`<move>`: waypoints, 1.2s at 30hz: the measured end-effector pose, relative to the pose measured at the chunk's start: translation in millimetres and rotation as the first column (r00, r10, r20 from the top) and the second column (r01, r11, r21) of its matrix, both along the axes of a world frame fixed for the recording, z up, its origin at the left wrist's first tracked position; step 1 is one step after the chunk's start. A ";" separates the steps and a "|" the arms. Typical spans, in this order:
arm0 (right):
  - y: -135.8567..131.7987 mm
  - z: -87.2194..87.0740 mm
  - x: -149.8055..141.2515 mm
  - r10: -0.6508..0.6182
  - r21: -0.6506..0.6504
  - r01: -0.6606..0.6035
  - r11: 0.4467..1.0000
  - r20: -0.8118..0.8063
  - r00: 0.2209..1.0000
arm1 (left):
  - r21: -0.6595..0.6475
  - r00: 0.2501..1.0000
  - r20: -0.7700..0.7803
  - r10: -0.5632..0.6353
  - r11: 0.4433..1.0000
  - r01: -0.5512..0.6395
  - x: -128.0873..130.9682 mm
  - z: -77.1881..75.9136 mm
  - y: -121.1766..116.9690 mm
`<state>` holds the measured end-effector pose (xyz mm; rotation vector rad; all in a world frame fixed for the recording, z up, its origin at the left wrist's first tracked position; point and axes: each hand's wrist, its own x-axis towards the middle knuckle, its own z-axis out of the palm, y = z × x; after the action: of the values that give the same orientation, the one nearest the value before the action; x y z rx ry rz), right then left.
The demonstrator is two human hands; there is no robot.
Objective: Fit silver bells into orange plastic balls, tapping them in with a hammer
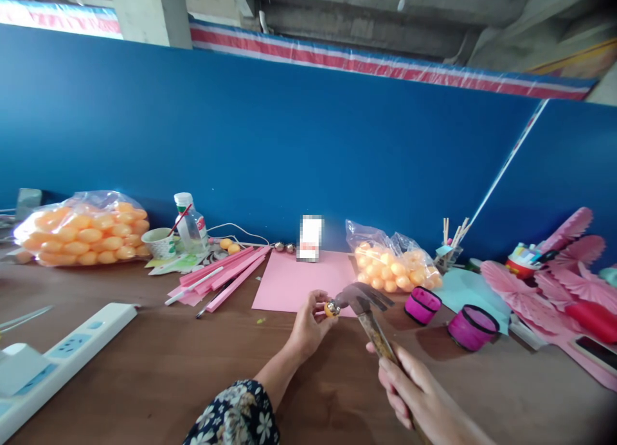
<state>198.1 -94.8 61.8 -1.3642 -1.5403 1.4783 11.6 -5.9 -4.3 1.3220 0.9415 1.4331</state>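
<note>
Metal end point(358, 296) forward, gripping the hammer point(378, 334) in right fingers point(398, 384), pinching a yellow-and-silver ball point(332, 308) in left fingers point(317, 298), seemingly to steady it beside the metal.

Brightness peaks at ten o'clock, where the banner point(58, 18) is washed nearly white; the bag point(80, 236) at nine glares on its outer side. The ceiling point(361, 20) at twelve is dim, the corner at two nearly black. Wide-angle stretch softens the fans point(515, 297) (mildly) toward four. A glint marks the ball point(332, 308) between five and six.
</note>
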 end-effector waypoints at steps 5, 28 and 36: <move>-0.7 -2.8 -3.0 0.012 -0.028 -0.011 1.000 0.017 1.000 | -0.010 0.999 0.009 -0.041 0.999 0.042 -0.8 5.5 -1.8; -4.2 2.3 -10.0 -0.025 -0.017 0.026 1.000 0.036 0.999 | -0.080 0.999 0.048 -0.015 0.997 0.019 -0.3 2.2 1.7; -0.4 0.6 -8.0 -0.009 -0.019 0.009 1.000 -0.006 1.000 | -0.099 0.999 0.035 -0.041 0.994 0.045 -1.5 3.3 -0.4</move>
<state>190.1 -95.2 62.4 -1.3744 -1.5178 1.4943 10.1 -6.3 -1.0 1.2341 0.9451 1.3538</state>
